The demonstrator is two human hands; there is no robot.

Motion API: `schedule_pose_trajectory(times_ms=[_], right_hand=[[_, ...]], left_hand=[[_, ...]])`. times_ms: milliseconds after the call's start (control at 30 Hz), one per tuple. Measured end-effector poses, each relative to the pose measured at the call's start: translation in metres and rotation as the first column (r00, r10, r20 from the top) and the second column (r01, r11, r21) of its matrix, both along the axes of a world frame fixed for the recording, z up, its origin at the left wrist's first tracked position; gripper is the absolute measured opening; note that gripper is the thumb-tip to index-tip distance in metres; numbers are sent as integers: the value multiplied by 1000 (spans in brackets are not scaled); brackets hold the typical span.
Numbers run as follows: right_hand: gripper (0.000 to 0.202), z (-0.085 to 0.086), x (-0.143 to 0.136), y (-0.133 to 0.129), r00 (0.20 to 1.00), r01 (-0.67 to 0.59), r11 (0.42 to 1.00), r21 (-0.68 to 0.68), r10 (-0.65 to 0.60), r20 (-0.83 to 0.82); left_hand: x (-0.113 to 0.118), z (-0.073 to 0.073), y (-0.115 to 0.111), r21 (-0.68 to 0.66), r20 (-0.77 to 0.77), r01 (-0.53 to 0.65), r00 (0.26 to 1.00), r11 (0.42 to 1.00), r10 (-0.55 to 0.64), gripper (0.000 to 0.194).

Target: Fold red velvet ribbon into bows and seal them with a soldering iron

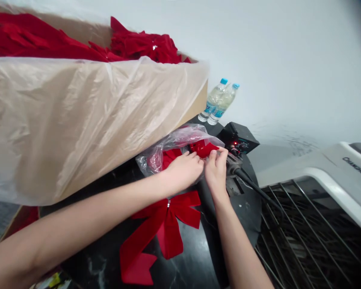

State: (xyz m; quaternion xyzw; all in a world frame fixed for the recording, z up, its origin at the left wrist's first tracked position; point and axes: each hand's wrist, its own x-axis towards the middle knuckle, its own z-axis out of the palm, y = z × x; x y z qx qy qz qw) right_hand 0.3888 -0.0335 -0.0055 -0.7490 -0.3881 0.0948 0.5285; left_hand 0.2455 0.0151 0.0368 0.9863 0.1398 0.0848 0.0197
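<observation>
In the head view, a clear plastic bag (185, 134) with red velvet ribbon pieces (171, 156) in it lies on the black tabletop. My right hand (216, 170) pinches the tip of a red velvet ribbon (203, 148) at the bag's mouth. Curled against the same ribbon's near edge is my left hand (185, 169), its fingers closed and its fingertips partly hidden. Just below the hands, a red velvet bow (168, 228) with a silvery tie at its middle lies flat, its tails spread toward me.
A large carton (78, 120) lined with translucent plastic holds many red bows (147, 44). Two water bottles (218, 102) stand near the wall. A black control box (240, 138) with a red light and a cable (255, 186) sit right. Beside the table is a heater with a wire grille (301, 224).
</observation>
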Motion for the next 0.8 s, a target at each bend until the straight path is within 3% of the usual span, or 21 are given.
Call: schedule_pose_trajectory(times_ms=[100, 200, 500, 800], right_hand=[[30, -7, 5, 1, 999, 8, 1000, 27, -6, -43], [31, -11, 9, 3, 997, -3, 999, 35, 5, -73], [35, -3, 10, 11, 989, -131, 991, -30, 128, -69], [30, 21, 8, 12, 986, -135, 987, -85, 142, 83]], left_hand=[[13, -21, 28, -8, 1, 64, 998, 998, -64, 34], [13, -31, 40, -4, -2, 118, 993, 993, -118, 33], [-1, -30, 27, 19, -11, 171, 985, 985, -170, 32], [-9, -30, 13, 49, 45, 47, 998, 998, -49, 35]])
